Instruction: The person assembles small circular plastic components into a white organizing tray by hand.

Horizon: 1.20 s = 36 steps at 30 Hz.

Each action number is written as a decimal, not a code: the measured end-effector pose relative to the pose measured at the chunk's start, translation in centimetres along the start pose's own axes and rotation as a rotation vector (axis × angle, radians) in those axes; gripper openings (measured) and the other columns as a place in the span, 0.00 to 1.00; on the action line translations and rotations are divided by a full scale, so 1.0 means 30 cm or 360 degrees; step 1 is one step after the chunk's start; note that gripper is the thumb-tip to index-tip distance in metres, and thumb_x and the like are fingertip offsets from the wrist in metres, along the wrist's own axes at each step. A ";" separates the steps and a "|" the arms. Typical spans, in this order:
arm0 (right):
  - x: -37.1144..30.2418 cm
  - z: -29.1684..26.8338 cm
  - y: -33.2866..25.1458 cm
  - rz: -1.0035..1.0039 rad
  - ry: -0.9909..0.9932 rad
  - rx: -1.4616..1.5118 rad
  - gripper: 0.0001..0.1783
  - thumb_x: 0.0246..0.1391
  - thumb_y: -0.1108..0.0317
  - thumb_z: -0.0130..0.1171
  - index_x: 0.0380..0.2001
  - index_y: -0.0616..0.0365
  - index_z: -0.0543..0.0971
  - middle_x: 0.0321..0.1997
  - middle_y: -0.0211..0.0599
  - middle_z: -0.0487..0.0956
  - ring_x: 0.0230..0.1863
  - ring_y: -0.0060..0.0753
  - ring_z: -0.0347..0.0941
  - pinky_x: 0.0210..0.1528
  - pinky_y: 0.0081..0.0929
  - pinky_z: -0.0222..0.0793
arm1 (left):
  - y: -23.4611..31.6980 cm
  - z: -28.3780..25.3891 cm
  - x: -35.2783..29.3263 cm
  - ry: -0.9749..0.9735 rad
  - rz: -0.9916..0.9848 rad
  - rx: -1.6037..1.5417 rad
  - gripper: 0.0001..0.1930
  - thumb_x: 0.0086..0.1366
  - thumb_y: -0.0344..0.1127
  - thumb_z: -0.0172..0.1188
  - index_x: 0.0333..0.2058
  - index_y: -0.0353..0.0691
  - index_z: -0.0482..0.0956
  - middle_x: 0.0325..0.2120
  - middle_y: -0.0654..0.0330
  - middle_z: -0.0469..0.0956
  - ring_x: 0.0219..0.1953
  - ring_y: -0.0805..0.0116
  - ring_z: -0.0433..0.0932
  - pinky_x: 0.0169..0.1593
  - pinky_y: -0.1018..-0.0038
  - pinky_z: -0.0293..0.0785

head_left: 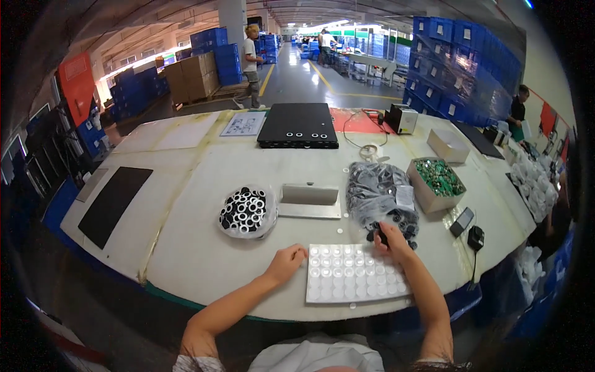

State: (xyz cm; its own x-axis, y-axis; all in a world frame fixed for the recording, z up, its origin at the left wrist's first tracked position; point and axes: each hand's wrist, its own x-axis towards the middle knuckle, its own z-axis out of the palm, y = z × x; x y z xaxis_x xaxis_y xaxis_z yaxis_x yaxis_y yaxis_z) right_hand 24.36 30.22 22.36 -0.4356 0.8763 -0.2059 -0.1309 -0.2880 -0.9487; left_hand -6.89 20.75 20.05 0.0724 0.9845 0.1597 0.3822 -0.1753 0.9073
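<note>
A white tray with rows of round pockets lies in front of me, and several pockets hold clear round pieces. My left hand is closed, its fingertips at the tray's upper left corner; anything inside it is hidden. Above the tray's right side, my right hand pinches a small black part. Just beyond that hand is a clear plastic bag full of black parts, some loose at its mouth. Left of it stands an open metal box. A plastic-lined bowl of black-and-white rings sits farther left.
A box of green circuit boards stands right of the bag, near a small black device and a black adapter. A black case lies at the back. On the left is a black sheet. People and blue crates are beyond.
</note>
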 end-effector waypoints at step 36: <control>0.111 -0.033 -0.061 0.0211 -0.0561 0.0099 0.17 0.61 0.57 0.42 0.22 0.56 0.67 0.15 0.22 0.64 0.10 0.10 0.53 0.10 0.12 0.44 | 0.034 0.006 0.067 0.0432 0.0465 0.0349 0.07 0.59 0.27 0.45 0.29 0.37 0.73 0.23 0.60 0.68 0.25 0.73 0.66 0.28 0.78 0.63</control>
State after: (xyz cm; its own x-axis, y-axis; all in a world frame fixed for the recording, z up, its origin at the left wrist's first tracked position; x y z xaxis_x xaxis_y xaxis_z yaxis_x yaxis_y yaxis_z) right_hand 24.03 34.05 23.18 -0.7305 0.6463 -0.2206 -0.1020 -0.4226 -0.9005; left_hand -6.20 22.56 21.22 -0.0268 0.8542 0.5193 0.5698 -0.4138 0.7100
